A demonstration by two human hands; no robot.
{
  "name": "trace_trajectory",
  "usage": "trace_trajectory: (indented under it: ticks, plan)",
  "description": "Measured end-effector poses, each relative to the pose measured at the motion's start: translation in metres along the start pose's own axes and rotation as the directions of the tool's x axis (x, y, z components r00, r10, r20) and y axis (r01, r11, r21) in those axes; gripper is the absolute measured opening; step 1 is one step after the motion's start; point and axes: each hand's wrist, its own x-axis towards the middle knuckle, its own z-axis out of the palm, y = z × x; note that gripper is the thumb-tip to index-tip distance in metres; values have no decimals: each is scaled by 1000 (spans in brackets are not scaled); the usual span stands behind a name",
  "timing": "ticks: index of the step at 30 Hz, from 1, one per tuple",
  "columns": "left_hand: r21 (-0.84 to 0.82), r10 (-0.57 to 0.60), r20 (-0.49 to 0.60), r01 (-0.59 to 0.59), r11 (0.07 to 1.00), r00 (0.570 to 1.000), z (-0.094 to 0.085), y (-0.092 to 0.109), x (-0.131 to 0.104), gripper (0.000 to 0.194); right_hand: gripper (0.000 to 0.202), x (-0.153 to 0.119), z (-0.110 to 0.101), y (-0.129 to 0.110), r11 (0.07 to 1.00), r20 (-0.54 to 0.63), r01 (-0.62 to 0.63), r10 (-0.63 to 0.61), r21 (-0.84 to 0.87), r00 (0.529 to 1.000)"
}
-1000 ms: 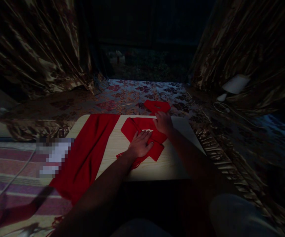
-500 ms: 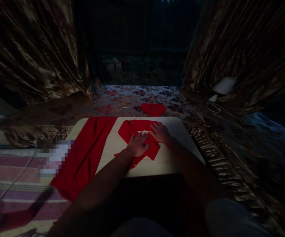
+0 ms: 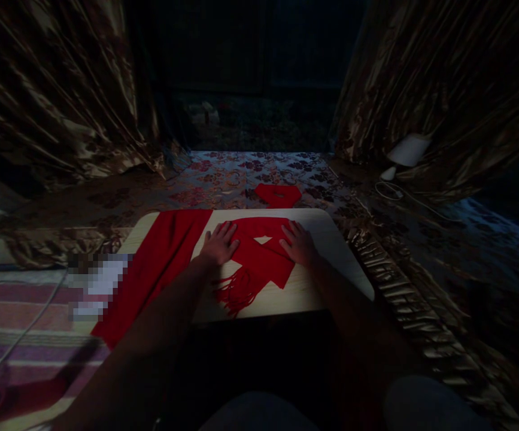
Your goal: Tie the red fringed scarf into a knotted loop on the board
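Observation:
A red fringed scarf (image 3: 263, 257) lies flat on a small light-wood table (image 3: 313, 290), folded into a loop with its ends crossed. Fringe spreads toward the near edge. My left hand (image 3: 220, 243) rests on the loop's left bend, fingers stretched out. On the opposite bend lies my right hand (image 3: 300, 244), open too, with its fingers spread over the fabric. A small gap in the loop lets the wood show between the hands. To the left, a long red cloth (image 3: 169, 257) runs across the table and hangs over its side.
Beyond the table, another red folded piece (image 3: 279, 195) lies on a patterned cover (image 3: 223, 173). A white lamp (image 3: 409, 151) with a cord leans at the right by a curtain (image 3: 389, 90). At lower left are a red cylindrical object (image 3: 26, 400) and a striped cloth (image 3: 30, 329). Light is dim.
My left hand has moved left and away from me, from the scarf's middle to its left bend, uncovering the crossed ends and fringe. My right hand has shifted slightly right.

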Motion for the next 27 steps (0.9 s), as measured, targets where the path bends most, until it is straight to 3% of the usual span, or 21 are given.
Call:
trace_trajectory:
  ticks: [5,12,18,22,27]
  plan:
    - [-34,-10,-52,8,999,999,17,-4,-2,69,58,1,8,5,1000,-32,18,-18,11,999]
    - [-98,-6,-58,1,995,998,10,-2,-4,69,60,0,2,4,1000,-27,12,-12,-16,1000]
    - [-120,0,-149,-18,993,989,5,2,-12,67,48,-10,-20,-14,994,-221,-42,63,96,973]
    - [-102,106,-297,-142,985,949,1,4,-20,62,35,-24,-45,-39,979,-185,49,-12,196,983]
    - [-84,275,-373,-327,941,886,-1,5,-28,51,22,-47,-64,-63,986,-58,-16,26,164,998]
